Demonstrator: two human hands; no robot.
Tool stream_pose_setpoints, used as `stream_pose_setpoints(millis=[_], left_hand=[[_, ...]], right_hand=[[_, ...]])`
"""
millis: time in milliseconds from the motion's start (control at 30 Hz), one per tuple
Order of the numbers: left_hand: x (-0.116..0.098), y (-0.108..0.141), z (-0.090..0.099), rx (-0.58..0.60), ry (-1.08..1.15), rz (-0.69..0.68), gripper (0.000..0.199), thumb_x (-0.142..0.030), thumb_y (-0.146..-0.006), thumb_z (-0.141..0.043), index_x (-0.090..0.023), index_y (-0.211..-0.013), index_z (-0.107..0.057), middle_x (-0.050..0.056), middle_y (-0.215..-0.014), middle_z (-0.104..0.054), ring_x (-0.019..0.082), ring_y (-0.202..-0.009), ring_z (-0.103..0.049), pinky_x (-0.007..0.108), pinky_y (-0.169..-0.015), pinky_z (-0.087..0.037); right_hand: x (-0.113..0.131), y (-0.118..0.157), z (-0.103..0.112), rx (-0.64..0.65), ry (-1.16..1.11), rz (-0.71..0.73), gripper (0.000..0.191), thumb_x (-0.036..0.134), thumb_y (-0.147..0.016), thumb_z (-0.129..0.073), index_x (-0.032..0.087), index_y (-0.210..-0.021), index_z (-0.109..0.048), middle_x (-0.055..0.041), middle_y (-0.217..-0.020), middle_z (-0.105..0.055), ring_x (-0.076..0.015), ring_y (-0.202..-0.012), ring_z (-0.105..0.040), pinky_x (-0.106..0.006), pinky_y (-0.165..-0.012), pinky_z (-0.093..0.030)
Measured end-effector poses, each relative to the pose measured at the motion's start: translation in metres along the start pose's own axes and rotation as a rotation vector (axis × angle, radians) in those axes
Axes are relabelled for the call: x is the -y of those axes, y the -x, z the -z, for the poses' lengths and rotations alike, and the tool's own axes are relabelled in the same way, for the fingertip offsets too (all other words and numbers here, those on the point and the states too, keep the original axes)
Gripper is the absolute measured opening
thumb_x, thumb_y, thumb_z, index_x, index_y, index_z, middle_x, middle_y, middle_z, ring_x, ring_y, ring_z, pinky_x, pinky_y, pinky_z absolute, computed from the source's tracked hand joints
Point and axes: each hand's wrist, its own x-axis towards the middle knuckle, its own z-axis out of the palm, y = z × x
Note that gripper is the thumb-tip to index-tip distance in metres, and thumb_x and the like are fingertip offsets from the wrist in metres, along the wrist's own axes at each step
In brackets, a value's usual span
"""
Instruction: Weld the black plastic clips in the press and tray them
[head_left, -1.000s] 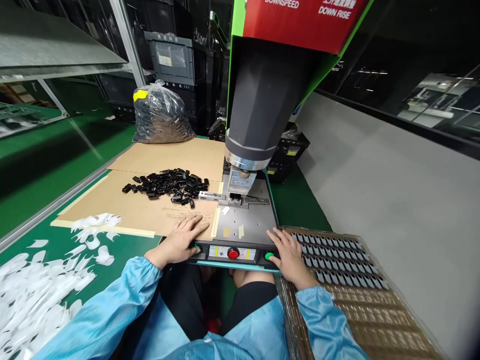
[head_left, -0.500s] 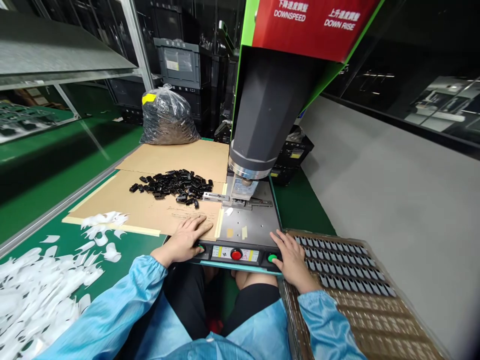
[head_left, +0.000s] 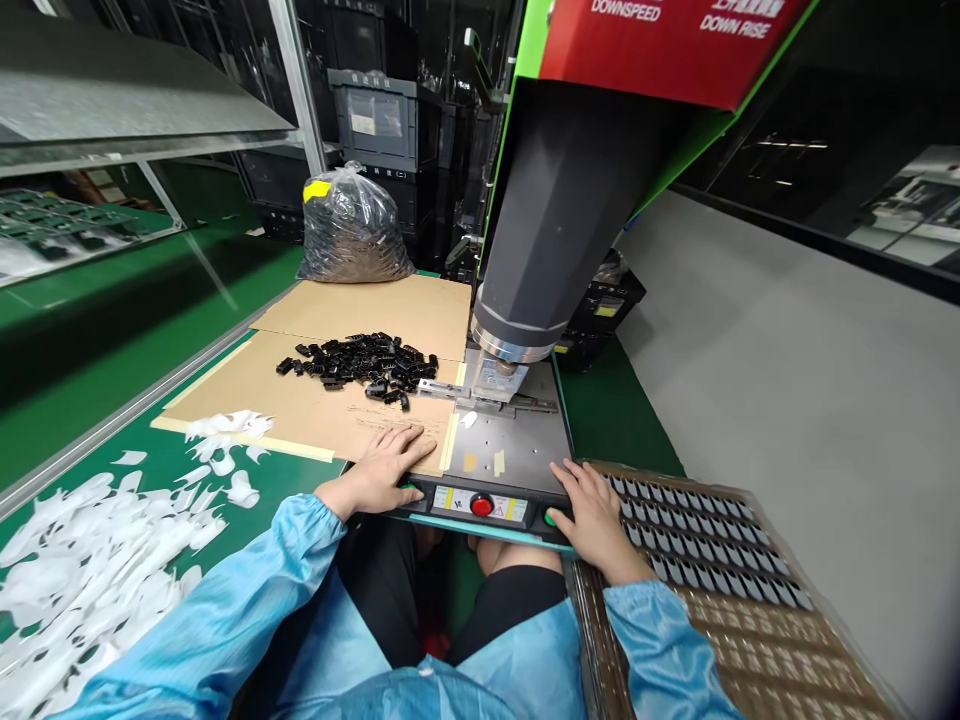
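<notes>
My left hand (head_left: 384, 472) lies palm down at the front left corner of the machine base, fingers stretched out, its thumb on the left green button (head_left: 409, 494). Across the panel, my right hand (head_left: 598, 512) rests with fingers spread at the base's right edge. Its thumb presses the right green button (head_left: 550, 517) and covers much of it. Between them sits a red button (head_left: 481, 505). Beyond my hands, the press's metal horn (head_left: 501, 380) is down at a clamped fixture (head_left: 444, 388) on the steel plate (head_left: 517, 440). The part under the horn is hidden.
Small black plastic parts (head_left: 367, 362) lie heaped on cardboard (head_left: 300, 430). White curved pieces (head_left: 97, 560) spread across the green table at left. A filled plastic bag (head_left: 356, 230) stands behind. At right, a brown tray (head_left: 742, 640) holds rows of grey parts (head_left: 697, 530).
The whole view has shifted slightly, so things appear a little farther right. My right thumb now covers more of its green button. Both hands otherwise stay in place.
</notes>
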Motion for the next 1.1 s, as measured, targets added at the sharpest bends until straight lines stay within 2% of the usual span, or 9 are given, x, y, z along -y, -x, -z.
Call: stream_pose_setpoints(millis=[100,200,300,433,567,733,933,1000,1100], left_hand=[[0.0,-0.009,0.006,0.012,0.053,0.01,0.086,-0.051,-0.083,-0.082,-0.031,-0.161,-0.051,0.016,-0.173,-0.036,0.044,-0.162,-0.026,0.066,-0.131,-0.022],[-0.007,-0.032,0.015,-0.062,0.159,-0.028,0.075,-0.052,-0.087,-0.079,-0.025,-0.154,-0.059,0.018,-0.161,-0.051,0.041,-0.156,-0.038,0.06,-0.129,-0.031],[-0.018,-0.07,0.02,-0.192,0.373,-0.042,0.07,-0.047,-0.089,-0.078,-0.021,-0.151,-0.06,0.018,-0.152,-0.059,0.036,-0.145,-0.053,0.053,-0.125,-0.041],[-0.036,-0.127,0.012,-0.318,0.707,0.093,0.077,-0.039,-0.083,-0.087,-0.019,-0.151,-0.057,0.02,-0.148,-0.062,0.033,-0.131,-0.063,0.047,-0.112,-0.053],[-0.049,-0.165,0.001,-0.36,0.761,0.148,0.08,-0.027,-0.079,-0.088,-0.016,-0.151,-0.054,0.018,-0.132,-0.07,0.027,-0.107,-0.069,0.042,-0.098,-0.057],[-0.05,-0.182,-0.003,-0.378,0.711,0.144,0.056,-0.02,-0.079,-0.084,-0.016,-0.132,-0.067,0.007,-0.1,-0.074,0.02,-0.084,-0.066,0.034,-0.086,-0.054],[-0.043,-0.194,-0.004,-0.365,0.839,0.08,0.027,-0.033,-0.078,-0.085,-0.017,-0.098,-0.077,0.004,-0.084,-0.07,0.018,-0.073,-0.06,0.029,-0.072,-0.051],[-0.046,-0.191,-0.003,-0.373,0.861,0.065,0.027,-0.039,-0.083,-0.08,-0.016,-0.097,-0.078,0.006,-0.087,-0.072,0.018,-0.075,-0.061,0.03,-0.073,-0.051],[-0.058,-0.169,-0.008,-0.383,0.993,0.086,0.039,-0.046,-0.091,-0.073,-0.014,-0.112,-0.076,0.009,-0.094,-0.075,0.018,-0.078,-0.065,0.031,-0.076,-0.054]], right_hand=[[0.006,-0.016,0.002,-0.04,-0.078,0.012,0.057,0.039,-0.097,-0.059,0.029,-0.153,-0.057,-0.0103,-0.159,-0.056,-0.0391,-0.153,-0.037,-0.062,-0.119,-0.035],[0.016,-0.044,0.002,-0.131,-0.219,0.019,0.06,0.042,-0.098,-0.058,0.025,-0.156,-0.053,-0.0139,-0.152,-0.061,-0.0381,-0.148,-0.044,-0.06,-0.117,-0.039],[0.031,-0.082,0.0,-0.239,-0.382,0.012,0.065,0.041,-0.096,-0.061,0.023,-0.158,-0.049,-0.0151,-0.146,-0.065,-0.0373,-0.139,-0.052,-0.059,-0.115,-0.043],[0.055,-0.136,-0.006,-0.326,-0.575,-0.014,0.072,0.034,-0.092,-0.065,0.021,-0.159,-0.044,-0.0138,-0.141,-0.069,-0.0353,-0.133,-0.057,-0.056,-0.114,-0.046],[0.077,-0.173,-0.013,-0.319,-0.637,-0.088,0.07,0.031,-0.086,-0.072,0.02,-0.15,-0.05,-0.0145,-0.129,-0.073,-0.0345,-0.121,-0.063,-0.052,-0.105,-0.052],[0.092,-0.191,-0.02,-0.307,-0.636,-0.164,0.046,0.032,-0.082,-0.075,0.019,-0.123,-0.061,-0.0129,-0.111,-0.073,-0.0334,-0.108,-0.066,-0.047,-0.095,-0.055],[0.101,-0.2,-0.019,-0.328,-0.879,-0.25,0.033,0.033,-0.084,-0.069,0.022,-0.115,-0.066,-0.0036,-0.091,-0.074,-0.0224,-0.078,-0.068,-0.036,-0.079,-0.056],[0.103,-0.197,-0.019,-0.337,-1.002,-0.256,0.031,0.034,-0.085,-0.066,0.021,-0.113,-0.069,-0.0025,-0.086,-0.074,-0.0208,-0.073,-0.067,-0.035,-0.077,-0.058],[0.108,-0.175,-0.021,-0.368,-1.211,-0.266,0.034,0.036,-0.085,-0.064,0.02,-0.114,-0.072,-0.0068,-0.098,-0.078,-0.0213,-0.081,-0.072,-0.037,-0.083,-0.061]])
